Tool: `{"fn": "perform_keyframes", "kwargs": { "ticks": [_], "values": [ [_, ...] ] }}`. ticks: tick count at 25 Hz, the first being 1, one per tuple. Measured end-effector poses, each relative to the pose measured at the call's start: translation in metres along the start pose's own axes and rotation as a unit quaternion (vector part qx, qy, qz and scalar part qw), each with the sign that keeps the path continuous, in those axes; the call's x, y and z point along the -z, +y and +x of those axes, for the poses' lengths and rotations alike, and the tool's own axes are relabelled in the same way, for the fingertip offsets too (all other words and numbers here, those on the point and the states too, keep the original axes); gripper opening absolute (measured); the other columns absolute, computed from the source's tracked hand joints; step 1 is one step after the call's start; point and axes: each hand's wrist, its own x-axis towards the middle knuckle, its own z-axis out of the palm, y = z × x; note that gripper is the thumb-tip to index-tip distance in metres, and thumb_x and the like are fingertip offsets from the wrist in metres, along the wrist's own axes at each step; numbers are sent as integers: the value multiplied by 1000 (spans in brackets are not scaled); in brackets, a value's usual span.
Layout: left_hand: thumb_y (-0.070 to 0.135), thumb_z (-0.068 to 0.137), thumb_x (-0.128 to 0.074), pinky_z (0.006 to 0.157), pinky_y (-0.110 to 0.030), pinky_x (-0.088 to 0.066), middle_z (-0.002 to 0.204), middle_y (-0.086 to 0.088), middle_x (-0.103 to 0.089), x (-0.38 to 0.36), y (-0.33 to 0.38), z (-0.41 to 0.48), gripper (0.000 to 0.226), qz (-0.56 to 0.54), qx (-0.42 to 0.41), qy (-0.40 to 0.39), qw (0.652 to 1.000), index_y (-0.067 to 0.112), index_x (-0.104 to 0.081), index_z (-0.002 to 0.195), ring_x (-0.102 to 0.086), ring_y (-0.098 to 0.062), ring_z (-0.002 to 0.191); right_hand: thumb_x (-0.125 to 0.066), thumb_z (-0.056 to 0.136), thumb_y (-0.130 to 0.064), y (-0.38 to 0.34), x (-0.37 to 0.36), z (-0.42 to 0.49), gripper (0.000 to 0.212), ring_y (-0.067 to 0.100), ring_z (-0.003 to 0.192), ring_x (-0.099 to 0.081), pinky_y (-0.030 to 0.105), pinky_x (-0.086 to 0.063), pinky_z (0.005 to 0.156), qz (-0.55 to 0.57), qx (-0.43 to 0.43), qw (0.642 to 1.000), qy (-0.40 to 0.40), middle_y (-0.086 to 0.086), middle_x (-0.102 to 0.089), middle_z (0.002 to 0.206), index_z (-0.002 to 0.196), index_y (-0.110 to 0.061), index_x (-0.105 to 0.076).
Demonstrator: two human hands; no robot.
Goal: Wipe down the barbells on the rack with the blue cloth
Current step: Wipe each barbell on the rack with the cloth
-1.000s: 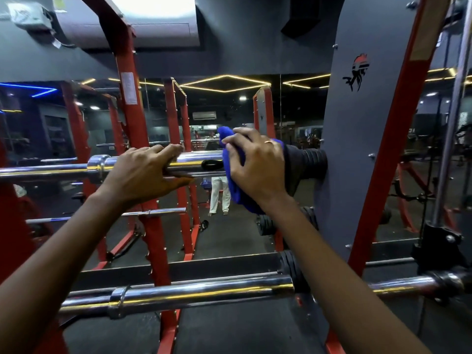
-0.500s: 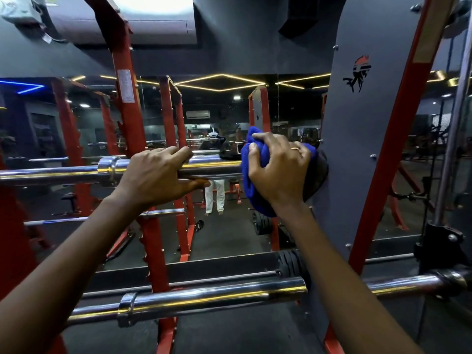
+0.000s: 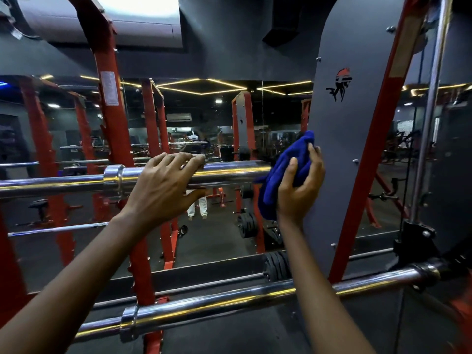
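Since the earlier frames the right hand (image 3: 297, 190) has slid with the blue cloth (image 3: 283, 175) along the upper barbell (image 3: 229, 172) toward its right end, and it has turned — before, the back of the hand lay over the cloth on the sleeve; now the palm side shows, fingers curled and clamped on the bunched cloth. The cloth now sits at the very end of the sleeve, just beside the grey side panel of the rack (image 3: 352, 149). I cannot tell whether it still touches the steel or has already come off the tip.

The left hand (image 3: 166, 185) has stayed where it was. It rests over the same sleeve, just to the right of the collar, with the fingers draped on top and the thumb under; it is closed loosely around the bar, steadying it.

My judgement is that the pass over this sleeve is finished or nearly so. The bare shaft to the left of the collar, toward the red upright (image 3: 112, 111), shows no sign either way. The lower barbell (image 3: 217, 307), lying across the bottom part of the rack, is not touched by either hand — it probably waits for its turn.
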Motion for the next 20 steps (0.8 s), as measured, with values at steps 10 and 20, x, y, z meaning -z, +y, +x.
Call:
{"fn": "perform_keyframes", "kwargs": {
  "ticks": [10,20],
  "values": [
    [60,91,-61,79,-45,-47,111,-7,-60,0,6,-3,64,-13,28,-2,1000,21,-53,140,-57,-27,95,-26,110,-38,-43,6,-11,49,9,41,-53,14,-46,46,539,-500,677,7,-4,-53,50,73,-20,-51],
    [56,85,-71,78,-46,-49,108,-8,-60,6,3,-2,65,-47,35,-12,998,23,-56,140,-60,-29,94,-64,92,-47,-40,-15,6,61,29,111,-71,51,-58,96,221,-394,887,97,14,-65,134,141,-14,-50]
  ]
}}
